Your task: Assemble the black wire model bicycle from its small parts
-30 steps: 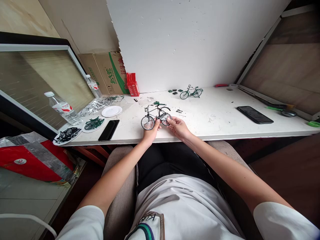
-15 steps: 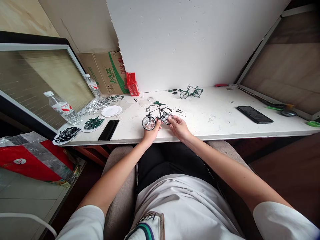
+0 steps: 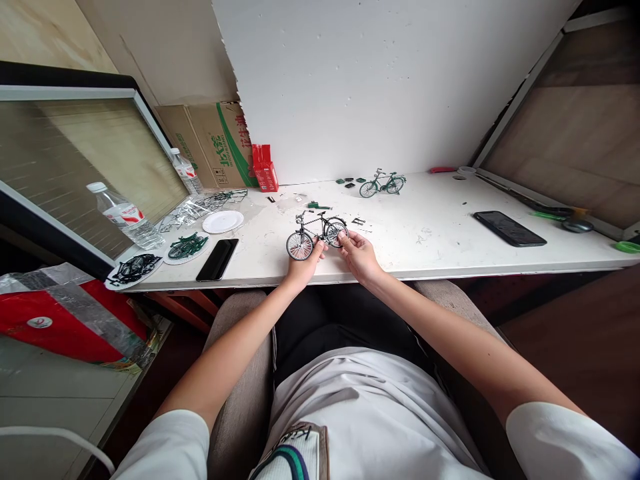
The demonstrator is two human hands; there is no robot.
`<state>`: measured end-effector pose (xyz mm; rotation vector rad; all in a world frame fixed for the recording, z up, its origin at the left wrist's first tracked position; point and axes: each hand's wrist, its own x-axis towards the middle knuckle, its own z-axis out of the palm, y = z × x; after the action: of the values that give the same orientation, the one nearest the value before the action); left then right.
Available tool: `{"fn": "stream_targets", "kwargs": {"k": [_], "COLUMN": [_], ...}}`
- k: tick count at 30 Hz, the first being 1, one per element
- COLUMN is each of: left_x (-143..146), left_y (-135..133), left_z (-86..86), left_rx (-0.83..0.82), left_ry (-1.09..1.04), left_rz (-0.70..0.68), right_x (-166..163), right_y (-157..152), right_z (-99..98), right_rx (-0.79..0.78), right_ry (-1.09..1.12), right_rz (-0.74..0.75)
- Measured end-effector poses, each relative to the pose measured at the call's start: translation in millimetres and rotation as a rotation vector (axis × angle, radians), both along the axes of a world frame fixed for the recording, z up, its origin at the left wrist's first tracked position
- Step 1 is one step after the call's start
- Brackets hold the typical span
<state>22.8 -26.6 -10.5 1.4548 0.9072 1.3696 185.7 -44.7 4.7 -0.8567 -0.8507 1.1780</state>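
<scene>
Between my hands, above the front of the white table, I hold a black model bicycle (image 3: 314, 230) upright with its front wheel to the left. My left hand (image 3: 303, 267) is closed on the lower frame near the pedals. The fingers of my right hand (image 3: 361, 255) pinch the rear wheel. Just behind it on the table lie a small green part (image 3: 319, 205) and some thin black pieces (image 3: 358, 221). A finished-looking green model bicycle (image 3: 383, 183) stands farther back.
To the left are plates of black parts (image 3: 134, 269) and green parts (image 3: 187, 247), a white plate (image 3: 223, 222), a phone (image 3: 217, 260) and a water bottle (image 3: 128, 217). A red box (image 3: 265, 169) stands by the wall. Another phone (image 3: 509, 229) lies on the right.
The black model bicycle has shifted slightly to the right and tilted a little in my hands. Both hands keep their hold, and the rest is unchanged.
</scene>
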Motion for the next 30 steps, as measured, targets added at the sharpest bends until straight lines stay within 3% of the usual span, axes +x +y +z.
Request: {"fn": "stream_targets", "kwargs": {"k": [11,22,30], "left_x": [0,0,-1], "left_y": [-2,0,2], "left_z": [6.0,10.3,8.0], "left_rx": [-0.041,-0.097,-0.089], "left_ry": [-0.01,-0.087,-0.089], "left_rz": [-0.023,0.012,-0.012], "right_x": [-2,-3,-4], "right_y": [-2,-8,-9], "right_z": [1.3,2.6,-0.7], "right_rx": [-0.009,0.093,0.077], "right_ry": [0.053,-0.02,-0.027], "right_rz": [-0.084,-0.005,-0.045]}}
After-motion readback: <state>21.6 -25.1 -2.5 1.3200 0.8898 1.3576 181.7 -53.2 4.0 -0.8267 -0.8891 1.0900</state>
